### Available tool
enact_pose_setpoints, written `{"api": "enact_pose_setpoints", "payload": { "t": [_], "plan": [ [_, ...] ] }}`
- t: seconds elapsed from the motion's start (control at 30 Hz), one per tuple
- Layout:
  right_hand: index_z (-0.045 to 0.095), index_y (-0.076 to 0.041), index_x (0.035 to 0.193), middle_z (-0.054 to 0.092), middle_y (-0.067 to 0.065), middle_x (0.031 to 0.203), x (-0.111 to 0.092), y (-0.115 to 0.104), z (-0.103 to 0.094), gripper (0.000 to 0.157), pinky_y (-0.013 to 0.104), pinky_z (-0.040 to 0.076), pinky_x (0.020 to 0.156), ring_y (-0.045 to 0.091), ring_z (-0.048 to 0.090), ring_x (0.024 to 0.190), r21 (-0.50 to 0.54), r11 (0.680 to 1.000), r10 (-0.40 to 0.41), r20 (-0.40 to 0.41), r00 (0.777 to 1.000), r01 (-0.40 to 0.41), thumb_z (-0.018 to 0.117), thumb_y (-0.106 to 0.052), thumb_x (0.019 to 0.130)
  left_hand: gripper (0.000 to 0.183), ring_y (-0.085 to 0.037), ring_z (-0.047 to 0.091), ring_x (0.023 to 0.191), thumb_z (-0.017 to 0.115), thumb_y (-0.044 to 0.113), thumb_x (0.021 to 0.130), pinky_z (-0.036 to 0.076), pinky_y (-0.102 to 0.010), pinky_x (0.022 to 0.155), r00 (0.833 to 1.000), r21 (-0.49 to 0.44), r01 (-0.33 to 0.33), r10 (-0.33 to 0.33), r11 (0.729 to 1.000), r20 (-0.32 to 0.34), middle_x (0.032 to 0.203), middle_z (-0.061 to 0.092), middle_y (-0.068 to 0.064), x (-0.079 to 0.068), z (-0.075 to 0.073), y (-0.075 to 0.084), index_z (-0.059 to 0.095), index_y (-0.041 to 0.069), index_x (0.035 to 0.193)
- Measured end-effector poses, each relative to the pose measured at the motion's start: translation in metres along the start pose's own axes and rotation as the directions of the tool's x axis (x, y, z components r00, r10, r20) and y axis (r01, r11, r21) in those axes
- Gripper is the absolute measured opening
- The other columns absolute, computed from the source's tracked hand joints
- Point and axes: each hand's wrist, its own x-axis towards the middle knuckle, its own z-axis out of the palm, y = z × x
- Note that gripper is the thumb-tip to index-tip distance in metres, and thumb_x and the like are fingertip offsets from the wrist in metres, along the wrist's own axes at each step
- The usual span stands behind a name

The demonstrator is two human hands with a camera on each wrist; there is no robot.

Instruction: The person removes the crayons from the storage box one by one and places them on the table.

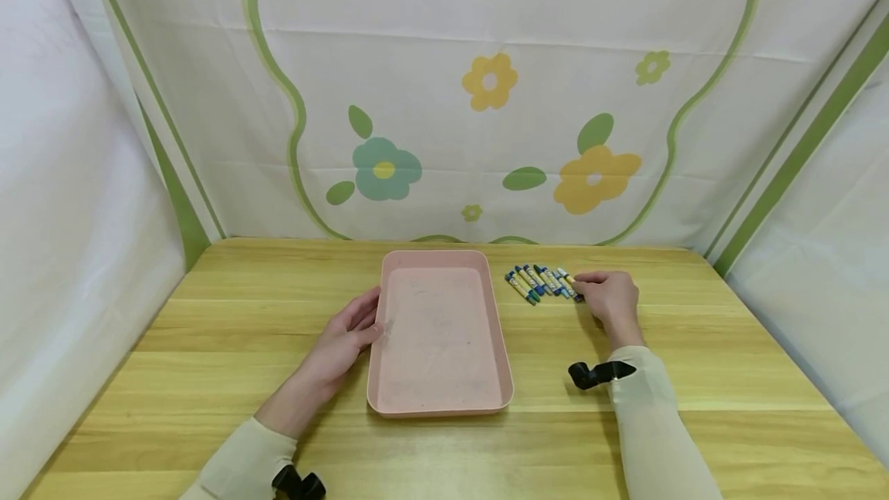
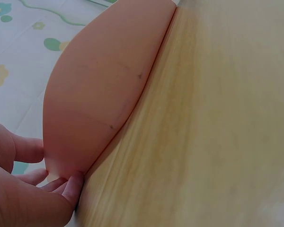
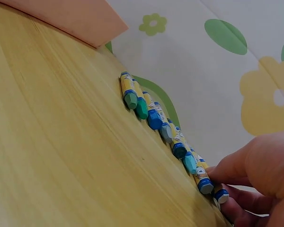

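Note:
A shallow pink rectangular tray stands on the wooden table. At its left side my left hand rests with relaxed fingertips against the outer wall and rim; the left wrist view has these fingers low on the wall. To the right of the tray, several oil crayons lie side by side in a slanted row, in yellow wrappers with blue bands. My right hand pinches the crayon at the right end of this row between thumb and fingers. Its pale end shows; the fingers hide part of it.
The wooden table ends at a white cloth backdrop printed with flowers and green bands. White cloth walls stand on both sides. A black wrist camera is on the right sleeve, another on the left.

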Motion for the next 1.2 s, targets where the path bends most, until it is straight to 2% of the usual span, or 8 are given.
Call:
{"api": "enact_pose_setpoints", "payload": {
  "t": [0.4, 0.63, 1.2],
  "plan": [
    [0.081, -0.009, 0.122, 0.072, 0.020, 0.135, -0.0001, 0.0005, 0.0016, 0.032, 0.058, 0.045, 0.116, 0.045, 0.056, 0.137, -0.002, 1.000, 0.006, 0.018, 1.000, -0.006, 0.071, -0.030, 0.100, 0.067, -0.034, 0.022, 0.165, 0.050, 0.003, 0.109, 0.023, -0.052, 0.134, 1.000, 0.008, -0.004, 0.004, 1.000, 0.002, 0.178, 0.023, -0.013, 0.0002, 0.0000, -0.0009, 0.023, 0.010, 0.170],
    [0.082, -0.009, 0.120, 0.074, 0.018, 0.134, 0.0009, 0.0008, 0.0019, 0.033, 0.056, 0.045, 0.116, 0.044, 0.057, 0.137, -0.010, 1.000, -0.017, 0.003, 1.000, 0.017, 0.072, -0.033, 0.099, 0.067, -0.034, 0.022, 0.165, 0.049, 0.002, 0.109, 0.023, -0.052, 0.134, 1.000, 0.007, -0.002, 0.002, 1.000, -0.001, 0.178, 0.023, -0.014, 0.0000, -0.0001, -0.0008, 0.023, 0.010, 0.170],
    [0.077, -0.006, 0.127, 0.071, 0.020, 0.137, -0.0007, -0.0005, 0.0002, 0.041, 0.056, 0.047, 0.114, 0.043, 0.058, 0.134, 0.036, 0.999, 0.011, 0.035, 0.999, -0.013, 0.068, -0.036, 0.100, 0.068, -0.034, 0.021, 0.165, 0.049, 0.001, 0.109, 0.024, -0.053, 0.133, 1.000, 0.010, -0.007, 0.007, 1.000, 0.003, 0.178, 0.022, -0.014, -0.0003, 0.0003, 0.0003, 0.022, 0.009, 0.170]
  ]
}}
